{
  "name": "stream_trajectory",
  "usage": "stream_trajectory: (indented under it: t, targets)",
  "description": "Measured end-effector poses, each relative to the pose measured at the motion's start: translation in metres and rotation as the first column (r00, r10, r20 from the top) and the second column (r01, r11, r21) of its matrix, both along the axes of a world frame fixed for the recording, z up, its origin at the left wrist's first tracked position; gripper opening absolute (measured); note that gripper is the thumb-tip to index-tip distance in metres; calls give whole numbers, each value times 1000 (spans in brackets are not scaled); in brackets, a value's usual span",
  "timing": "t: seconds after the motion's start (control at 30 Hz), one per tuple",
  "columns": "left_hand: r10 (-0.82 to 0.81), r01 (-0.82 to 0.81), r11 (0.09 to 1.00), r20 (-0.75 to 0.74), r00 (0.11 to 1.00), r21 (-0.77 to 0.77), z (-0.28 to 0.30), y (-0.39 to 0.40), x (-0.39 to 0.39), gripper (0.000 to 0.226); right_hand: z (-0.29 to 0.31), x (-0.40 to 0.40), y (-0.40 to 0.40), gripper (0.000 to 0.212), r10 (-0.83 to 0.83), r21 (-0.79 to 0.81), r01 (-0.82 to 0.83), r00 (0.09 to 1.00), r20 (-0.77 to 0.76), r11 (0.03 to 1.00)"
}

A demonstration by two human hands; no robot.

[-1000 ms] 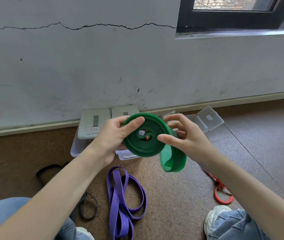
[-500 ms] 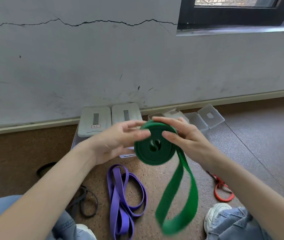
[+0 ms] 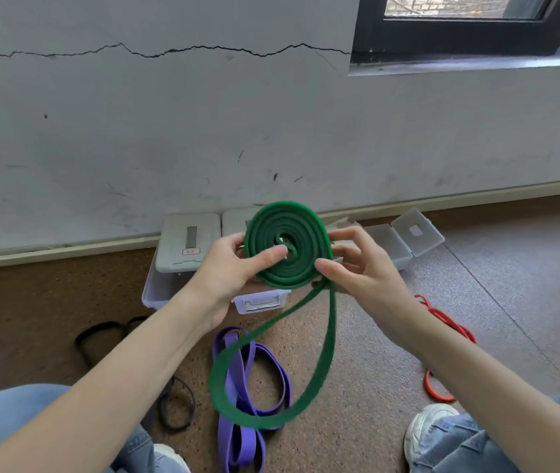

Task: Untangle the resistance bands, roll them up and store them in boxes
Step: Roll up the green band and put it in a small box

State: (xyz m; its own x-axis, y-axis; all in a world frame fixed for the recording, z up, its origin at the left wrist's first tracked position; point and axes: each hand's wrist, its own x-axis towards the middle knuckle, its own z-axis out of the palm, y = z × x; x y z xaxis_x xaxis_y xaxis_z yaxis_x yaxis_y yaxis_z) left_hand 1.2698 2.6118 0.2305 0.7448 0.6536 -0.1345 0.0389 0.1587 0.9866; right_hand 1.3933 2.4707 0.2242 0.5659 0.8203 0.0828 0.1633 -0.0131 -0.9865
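Half the green band [image 3: 287, 247] is coiled, the rest dangling.

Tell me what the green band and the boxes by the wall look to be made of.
Green band: probably matte rubber or latex; it coils in flat layers and its free loop droops limply, with no shine. Boxes: seemingly translucent, frosted plastic, with thin rigid walls and a hinged lid.

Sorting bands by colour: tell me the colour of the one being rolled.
Green band, head view.

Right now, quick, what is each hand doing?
Left hand: holding the coiled green rubber resistance band, thumb pressed on the coil.
Right hand: fingers pinching the same coil's edge.
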Motion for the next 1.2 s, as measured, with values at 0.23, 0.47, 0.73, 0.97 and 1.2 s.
stream_trajectory:
  t: [0.23, 0.47, 0.73, 0.97, 1.2]
  targets:
    - [-404, 405, 914, -96, 909, -16, 1, 12, -13, 47, 16, 4, -8, 32, 144, -11, -144, 978, 152, 989]
    - [-150, 154, 986, 56, 987, -69, 3, 8, -6, 38, 12, 6, -8, 38, 98, -48, -97, 995, 14, 994]
    - [185, -143, 906, 68, 980, -398, -7, 2, -3, 16, -9, -10, 1, 33, 131, -55, -133, 991, -37, 990]
    - [17, 17, 930, 89, 996, -368, -21, -12, -3, 46, -20, -8, -3, 38, 74, -25, -79, 987, -145, 997]
    - [-274, 271, 956, -16, 962, -111, -5, 5, -11, 51, 2, 15, -13, 35, 138, -26, -138, 990, -2, 990]
